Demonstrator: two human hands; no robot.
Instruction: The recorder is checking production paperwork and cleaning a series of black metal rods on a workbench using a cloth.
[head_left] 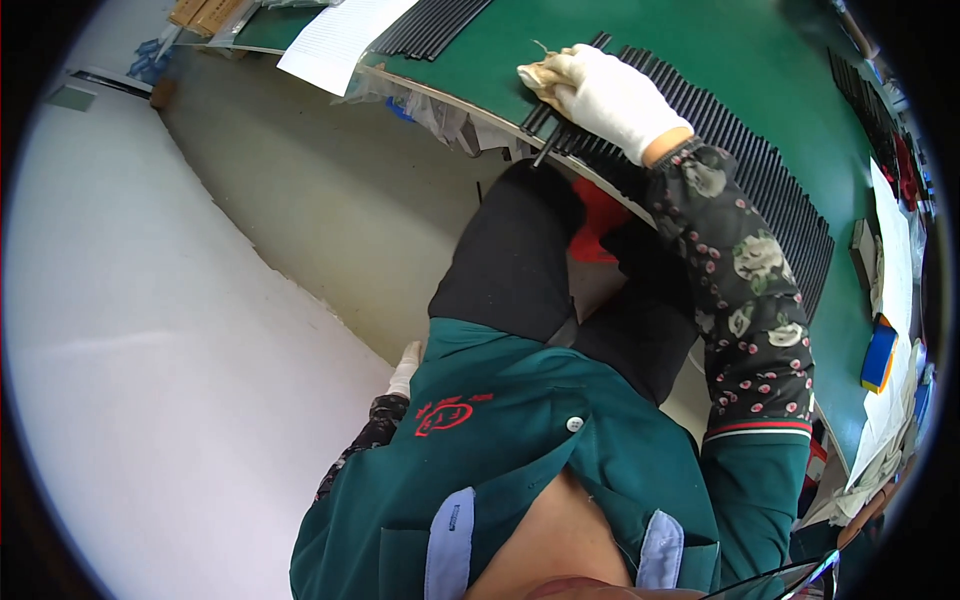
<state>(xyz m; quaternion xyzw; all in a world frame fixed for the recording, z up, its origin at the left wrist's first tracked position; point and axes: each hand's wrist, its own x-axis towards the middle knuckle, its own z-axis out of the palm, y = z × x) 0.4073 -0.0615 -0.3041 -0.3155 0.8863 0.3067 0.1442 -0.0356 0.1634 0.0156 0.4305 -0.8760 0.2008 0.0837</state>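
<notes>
My right hand [610,98], in a white glove with yellowish, stained fingertips, lies over black rods [740,140] on the green table. Its fingers are bunched together, and a loose thread stands up from them. Whatever they pinch is hidden. Beneath this hand, one rod [545,150] sticks out past the table's near edge, farther than those around it. The rods lie side by side in a long row that runs off to the right. My left hand [405,370], also in a white glove, hangs low beside my body, its fingers mostly hidden.
On the green table [560,25], another group of black rods [430,30] lies at the far left, next to a white sheet [340,45]. Toward the right are a blue-and-yellow box [879,355] and papers [893,250]. A white wall [150,330] rises on my left.
</notes>
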